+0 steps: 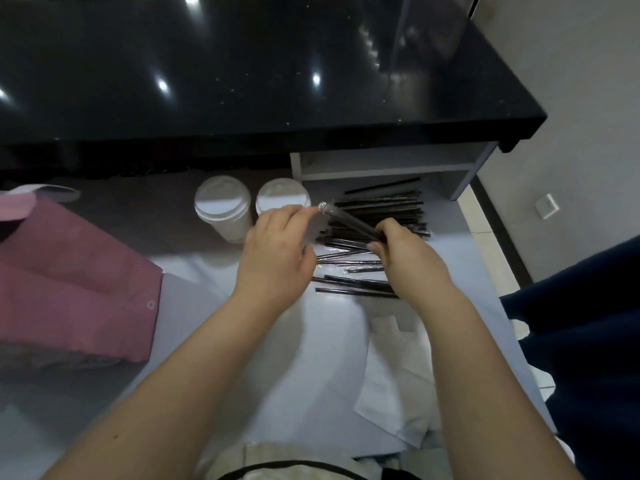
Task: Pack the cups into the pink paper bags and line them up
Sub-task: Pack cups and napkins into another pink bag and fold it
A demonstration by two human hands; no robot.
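Head view, and both hands are busy mid-frame. The left hand (273, 251) pinches the crinkled tip of a thin black straw in a clear plastic sleeve (349, 221), while the right hand (405, 252) has its fingers curled tight on the straw's other end. The straw slants between them, above a loose pile of wrapped black straws (388, 209) spread right of centre on the pale work surface (214, 289).

Just left of that pile stand two round white cups with white lids (221, 206), upright and side by side. The left hand's fingers hide part of the right-hand one. Above them runs the glossy black counter (242, 71), filling the top of the frame.

The pink paper bags (76, 282) lie in a heap at the left edge, apart from the cups. Thin white plastic bags (391, 375) lie flat under the right forearm, lower right.
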